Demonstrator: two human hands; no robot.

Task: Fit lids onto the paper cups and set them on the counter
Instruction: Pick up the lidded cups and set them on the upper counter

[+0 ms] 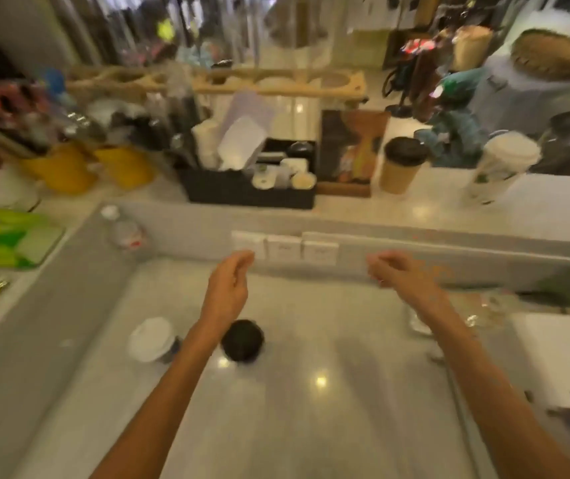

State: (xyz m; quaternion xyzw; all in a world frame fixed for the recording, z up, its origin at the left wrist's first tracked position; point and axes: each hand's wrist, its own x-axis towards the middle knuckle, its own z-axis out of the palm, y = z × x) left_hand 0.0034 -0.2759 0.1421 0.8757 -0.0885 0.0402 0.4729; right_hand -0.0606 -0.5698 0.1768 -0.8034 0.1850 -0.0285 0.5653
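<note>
On the raised counter (pixel 432 205) stand a brown paper cup with a black lid (pixel 401 164) and a white paper cup with a white lid (pixel 503 165). On the lower worktop (pixel 328 340) sit a cup with a white lid (pixel 152 339) and a cup with a black lid (pixel 242 340), seen from above. My left hand (pixel 230 288) hovers above the black-lidded cup with fingers loosely curled and holds nothing. My right hand (pixel 401 274) hangs in the air at the same height, fingers relaxed and empty. The picture is blurred by motion.
A black organiser box (pixel 249 195) with small items stands on the raised counter. Yellow jugs (pixel 69 171) are at the left, a plastic bottle (pixel 124 231) lies on the ledge, and glassware (pixel 484 312) sits at the right of the worktop.
</note>
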